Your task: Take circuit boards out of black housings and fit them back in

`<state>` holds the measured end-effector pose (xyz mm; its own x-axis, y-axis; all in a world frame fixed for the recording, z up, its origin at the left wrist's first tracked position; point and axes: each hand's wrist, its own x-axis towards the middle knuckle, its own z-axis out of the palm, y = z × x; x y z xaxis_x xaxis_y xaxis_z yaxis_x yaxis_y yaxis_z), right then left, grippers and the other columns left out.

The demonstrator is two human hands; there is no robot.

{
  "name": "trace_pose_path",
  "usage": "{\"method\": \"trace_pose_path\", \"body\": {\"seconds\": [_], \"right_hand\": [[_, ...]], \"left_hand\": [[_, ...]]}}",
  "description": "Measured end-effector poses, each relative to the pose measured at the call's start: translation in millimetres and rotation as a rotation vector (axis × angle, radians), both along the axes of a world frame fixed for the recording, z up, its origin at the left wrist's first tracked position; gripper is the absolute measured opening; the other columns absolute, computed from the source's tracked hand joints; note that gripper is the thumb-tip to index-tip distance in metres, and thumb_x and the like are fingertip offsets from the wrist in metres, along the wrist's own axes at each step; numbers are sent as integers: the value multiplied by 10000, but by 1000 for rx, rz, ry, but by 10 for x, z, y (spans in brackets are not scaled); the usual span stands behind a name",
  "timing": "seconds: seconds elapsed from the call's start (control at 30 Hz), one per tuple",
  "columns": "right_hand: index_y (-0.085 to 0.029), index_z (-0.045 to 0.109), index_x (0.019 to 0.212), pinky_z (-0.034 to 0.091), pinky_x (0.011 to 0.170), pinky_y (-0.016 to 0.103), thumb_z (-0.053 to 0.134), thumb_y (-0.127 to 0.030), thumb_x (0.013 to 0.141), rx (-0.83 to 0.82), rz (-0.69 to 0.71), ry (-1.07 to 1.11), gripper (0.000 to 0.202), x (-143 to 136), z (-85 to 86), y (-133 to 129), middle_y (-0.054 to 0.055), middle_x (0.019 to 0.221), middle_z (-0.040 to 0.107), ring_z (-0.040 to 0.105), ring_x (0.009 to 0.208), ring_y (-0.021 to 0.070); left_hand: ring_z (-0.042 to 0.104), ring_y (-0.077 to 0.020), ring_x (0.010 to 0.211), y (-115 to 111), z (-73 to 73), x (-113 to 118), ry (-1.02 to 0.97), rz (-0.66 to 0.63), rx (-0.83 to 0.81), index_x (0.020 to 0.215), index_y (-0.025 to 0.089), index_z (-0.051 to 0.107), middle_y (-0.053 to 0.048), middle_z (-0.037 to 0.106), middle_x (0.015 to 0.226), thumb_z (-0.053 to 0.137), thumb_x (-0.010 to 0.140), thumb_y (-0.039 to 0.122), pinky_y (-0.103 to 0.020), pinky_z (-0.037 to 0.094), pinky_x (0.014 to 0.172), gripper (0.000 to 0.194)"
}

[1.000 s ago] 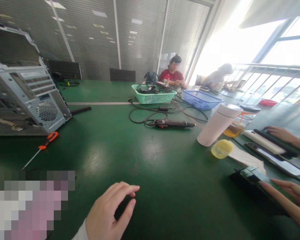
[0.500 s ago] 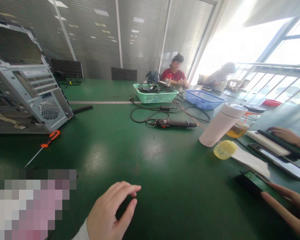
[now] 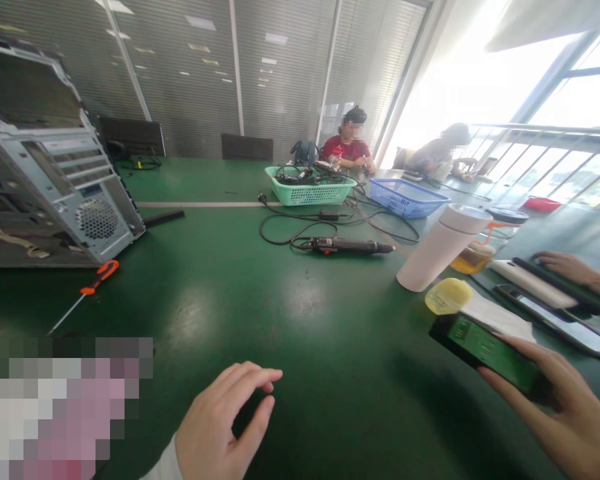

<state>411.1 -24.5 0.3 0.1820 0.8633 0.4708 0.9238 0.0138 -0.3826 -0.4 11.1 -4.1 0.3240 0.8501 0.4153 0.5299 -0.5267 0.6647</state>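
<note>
My right hand (image 3: pixel 565 400) grips a black case with a green circuit board (image 3: pixel 495 353) showing on its upper face. The case is held tilted above the table, its shadow falling on the surface below. My left hand (image 3: pixel 225 420) is at the front of the green table (image 3: pixel 310 347), holding nothing, with fingers slightly bent and the thumb apart. Beyond the right hand's case are a yellow cup-like container (image 3: pixel 449 297) and a white sheet (image 3: pixel 497 317).
At left stand an open computer case (image 3: pixel 80 167) and an orange-handled screwdriver (image 3: pixel 93 287). An electric screwdriver (image 3: pixel 353 246) lies mid-table before a green basket (image 3: pixel 313 193) and blue basket (image 3: pixel 405 200). A pink tumbler (image 3: pixel 435 250) and another person's hand (image 3: pixel 565 267) are at right.
My right hand has lifted the black case with the green circuit board off the table and moved it up and leftward. My left hand stays where it was.
</note>
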Motion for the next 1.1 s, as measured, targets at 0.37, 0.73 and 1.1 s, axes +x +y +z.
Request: {"method": "trace_pose_path", "body": {"seconds": [0.37,0.73,1.1], "right_hand": [[-296,507,1195,467,869,271,729,-251,761,-128,770,232,489,-1927,491,412,21,1164,519,543,1014,171],[-273,390,1234,428,963,309,594,-88,740,-73,878,388,565,-2013,63,529,55,1222,485,490,1140,179],[-234,431,1195,437,974,358,531,-83,756,-96,816,438,475,-2031,22,545,74,1181,558,523,1134,194]], "left_hand": [[636,-207,876,3,-46,-27,27,129,-52,1344,281,372,-61,622,1098,562,795,225,-322,537,718,583],[640,-223,991,80,-105,-84,-27,139,-156,1180,321,534,-15,670,1113,653,761,223,-328,525,805,446],[641,-209,991,41,-13,-53,-105,194,-65,1239,292,527,-38,650,1139,570,806,199,-280,537,757,444]]}}
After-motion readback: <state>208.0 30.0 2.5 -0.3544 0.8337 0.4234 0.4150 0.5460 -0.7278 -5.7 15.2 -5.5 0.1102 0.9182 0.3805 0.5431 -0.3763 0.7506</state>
